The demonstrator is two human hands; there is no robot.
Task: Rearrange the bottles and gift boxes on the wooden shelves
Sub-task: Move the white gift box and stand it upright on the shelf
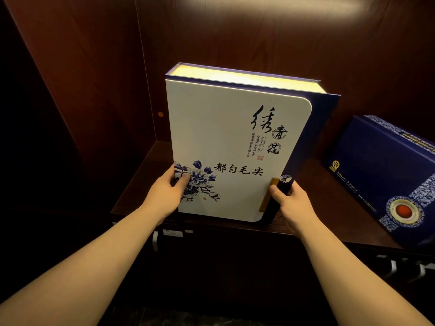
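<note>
Left arm: bare forearm enters from the lower left corner of the frame and runs diagonally up toward the centre.
Left hand [169,193]: sits left of centre, wrist straight, thumb lying forward and pressed flat, the other fingers hidden behind what it grips; closed in a grasp.
Right arm: bare forearm enters from the lower right corner and angles up and inward.
Right hand [293,204]: sits right of centre, slightly lower than the left, thumb up and pressed inward, fingers curled round out of sight; closed in a grasp.
Both hands: palms face each other, well apart.
</note>
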